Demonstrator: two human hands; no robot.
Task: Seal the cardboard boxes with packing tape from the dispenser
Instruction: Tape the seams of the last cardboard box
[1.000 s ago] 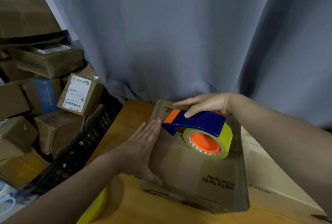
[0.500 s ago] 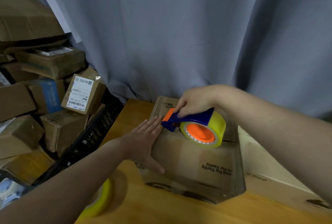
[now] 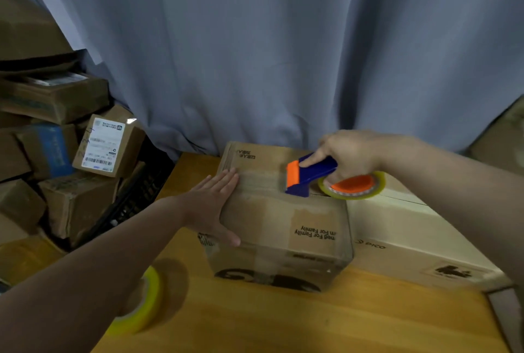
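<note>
– So which way does the tape dispenser [image 3: 309, 174] point?
– Its long axis runs 9 to 3 across the top of the cardboard box [image 3: 283, 225]. The orange blade end faces 9 o'clock and the yellow-rimmed roll [image 3: 351, 186] sits at the 3 o'clock end.
– And the hands?
– The right hand [image 3: 350, 154] comes in from 3 o'clock and is curled round the blue handle, with the forefinger laid straight along it toward the blade. The left hand [image 3: 215, 205] is flat, fingers straight and together. It presses the box's 9 o'clock top edge with the thumb spread down the side, and grips nothing.
– What's in the box?
– Its flaps are closed, so I can't tell. A glossy strip lies along the top between the left fingertips and the blade. The box stands on the wooden table [image 3: 283, 324], touching a paler box [image 3: 397, 228] at 3 o'clock. A spare tape roll [image 3: 141, 304] lies at 7 o'clock under the left forearm.
</note>
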